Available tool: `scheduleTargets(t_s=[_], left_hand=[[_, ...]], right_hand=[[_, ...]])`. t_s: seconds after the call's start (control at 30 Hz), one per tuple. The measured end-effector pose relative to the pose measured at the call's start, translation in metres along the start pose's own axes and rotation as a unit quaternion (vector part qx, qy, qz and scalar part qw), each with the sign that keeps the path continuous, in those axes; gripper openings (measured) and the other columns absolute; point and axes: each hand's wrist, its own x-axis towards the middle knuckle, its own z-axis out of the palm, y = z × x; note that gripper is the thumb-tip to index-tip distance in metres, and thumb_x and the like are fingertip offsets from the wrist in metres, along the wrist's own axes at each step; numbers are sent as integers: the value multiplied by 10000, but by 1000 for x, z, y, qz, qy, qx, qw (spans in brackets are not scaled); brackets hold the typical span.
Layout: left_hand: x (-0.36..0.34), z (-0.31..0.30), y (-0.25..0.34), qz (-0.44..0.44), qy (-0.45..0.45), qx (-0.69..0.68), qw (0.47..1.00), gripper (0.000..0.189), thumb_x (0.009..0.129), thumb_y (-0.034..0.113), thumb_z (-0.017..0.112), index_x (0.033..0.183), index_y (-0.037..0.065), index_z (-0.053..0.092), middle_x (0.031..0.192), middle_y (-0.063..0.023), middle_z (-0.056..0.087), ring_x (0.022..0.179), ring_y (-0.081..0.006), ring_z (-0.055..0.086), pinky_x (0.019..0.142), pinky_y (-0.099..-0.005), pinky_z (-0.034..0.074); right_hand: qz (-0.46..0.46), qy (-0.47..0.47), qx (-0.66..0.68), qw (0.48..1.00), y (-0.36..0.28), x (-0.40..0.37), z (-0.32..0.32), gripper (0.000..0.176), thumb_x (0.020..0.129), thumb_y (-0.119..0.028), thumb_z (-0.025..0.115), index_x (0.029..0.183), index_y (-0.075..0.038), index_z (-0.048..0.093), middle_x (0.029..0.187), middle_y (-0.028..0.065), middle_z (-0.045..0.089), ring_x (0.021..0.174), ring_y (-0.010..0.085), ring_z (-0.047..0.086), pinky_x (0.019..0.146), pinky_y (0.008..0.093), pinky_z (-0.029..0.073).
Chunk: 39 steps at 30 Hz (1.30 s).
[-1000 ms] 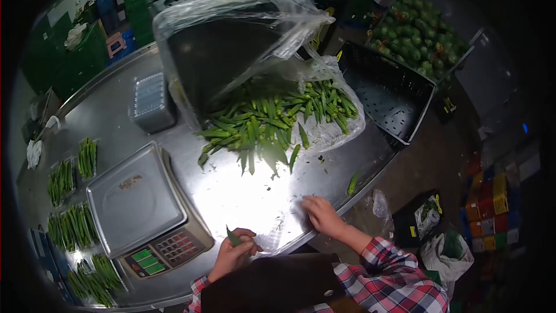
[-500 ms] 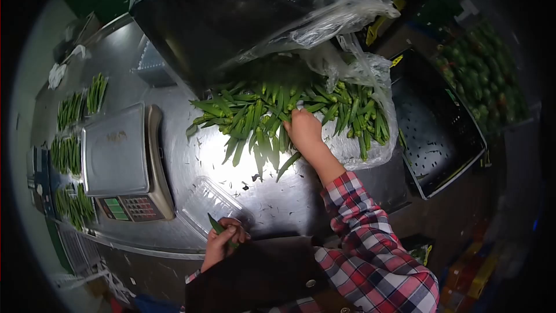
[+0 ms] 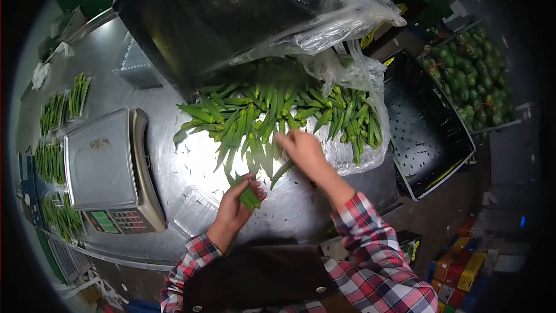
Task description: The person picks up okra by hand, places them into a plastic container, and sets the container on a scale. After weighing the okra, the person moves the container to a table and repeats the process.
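Observation:
Several green okra pods (image 3: 249,199) are gripped in my left hand (image 3: 231,210), just above the steel table near its front edge. My right hand (image 3: 305,152) is at the near side of the okra heap (image 3: 234,120), fingers pinched together. A pod seems to be at its fingertips, though motion blurs them. The heap spills from a black crate (image 3: 202,29) tipped over and lined with clear plastic film (image 3: 324,37). To the left of my left hand lies a clear plastic tray (image 3: 194,213), partly hidden by my forearm.
A weighing scale (image 3: 101,159) stands left on the steel table (image 3: 168,116). Beyond it lie several packs of okra (image 3: 49,162). Stacked clear trays (image 3: 136,66) sit behind. Right of the table are a black crate (image 3: 425,133) and a crate of green produce (image 3: 472,75).
My left hand has risen forward from the table's edge toward the heap, its okra now in fuller view. My right hand has drawn back slightly from the heap. The view has shifted.

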Motion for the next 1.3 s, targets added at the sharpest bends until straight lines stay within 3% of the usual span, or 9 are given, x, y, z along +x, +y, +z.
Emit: scheduleTargets(t_s=[0.17, 0.37, 0.5, 0.63, 0.8, 0.9, 1.07, 1.2, 1.3], left_hand=[[-6, 2, 10, 19, 5, -24, 1000, 259, 868, 156, 500, 1110, 70, 465, 999, -121, 573, 904, -220, 552, 758, -344, 444], [20, 30, 12, -29, -54, -29, 998, 371, 872, 193, 509, 1224, 108, 430, 1229, -142, 471, 1169, -247, 429, 981, -374, 337], [31, 27, 0, -39, -17, 43, 998, 352, 848, 116, 533, 1182, 61, 437, 1062, -128, 552, 994, -240, 539, 901, -395, 422], [22, 17, 4, -24, -25, 35, 999, 346, 835, 92, 541, 1169, 70, 452, 943, -92, 556, 919, -228, 555, 858, -412, 449], [12, 27, 13, 9, -17, -22, 1000, 413, 822, 98, 552, 1211, 114, 412, 965, -95, 541, 930, -243, 544, 862, -445, 440], [14, 30, 18, 19, -26, -24, 999, 468, 828, 128, 551, 1258, 135, 367, 1119, -132, 508, 1037, -280, 505, 920, -472, 395], [26, 34, 16, -5, -59, -74, 996, 540, 828, 163, 566, 1306, 150, 314, 1186, -148, 476, 1088, -293, 479, 943, -481, 374], [29, 28, 11, -19, -47, -25, 998, 542, 804, 97, 570, 1294, 122, 341, 1043, -116, 526, 993, -262, 520, 918, -478, 399], [21, 31, 16, -5, -34, -3, 999, 483, 766, 13, 555, 1226, 72, 419, 941, -94, 555, 920, -231, 543, 897, -463, 424]], right_hand=[[0, 117, -37, 992, 22, 68, 15, 456, 792, -413, 553, 711, 35, 585, 616, 216, 562, 614, 351, 577, 589, 396, 452], [58, -130, 154, 978, 24, -28, -2, 351, 788, -339, 561, 741, 5, 612, 598, 97, 576, 559, 176, 554, 536, 310, 435], [64, -287, 134, 946, -2, -44, -19, 313, 806, -316, 582, 745, -10, 608, 582, 67, 569, 538, 110, 534, 501, 277, 426], [-86, 148, -32, 985, 13, 37, -8, 311, 833, -266, 540, 725, 25, 554, 621, 219, 571, 597, 398, 560, 543, 418, 457], [-57, 109, -257, 958, 17, 117, 2, 301, 757, -286, 592, 713, 12, 595, 690, 208, 600, 644, 375, 591, 609, 442, 482], [-43, 151, -197, 968, 16, 106, -14, 327, 726, -318, 633, 698, 8, 625, 674, 187, 611, 615, 321, 606, 600, 392, 489], [-32, -197, 37, 979, -20, 32, -33, 453, 705, -455, 645, 730, -3, 634, 618, 172, 592, 595, 292, 588, 598, 369, 469], [-94, 67, -100, 988, -16, 57, -5, 426, 750, -421, 625, 668, -3, 606, 600, 191, 578, 568, 323, 585, 563, 392, 464], [-101, 101, -111, 983, -7, 95, 17, 408, 759, -401, 613, 679, -1, 594, 618, 203, 575, 613, 375, 572, 583, 437, 457]])
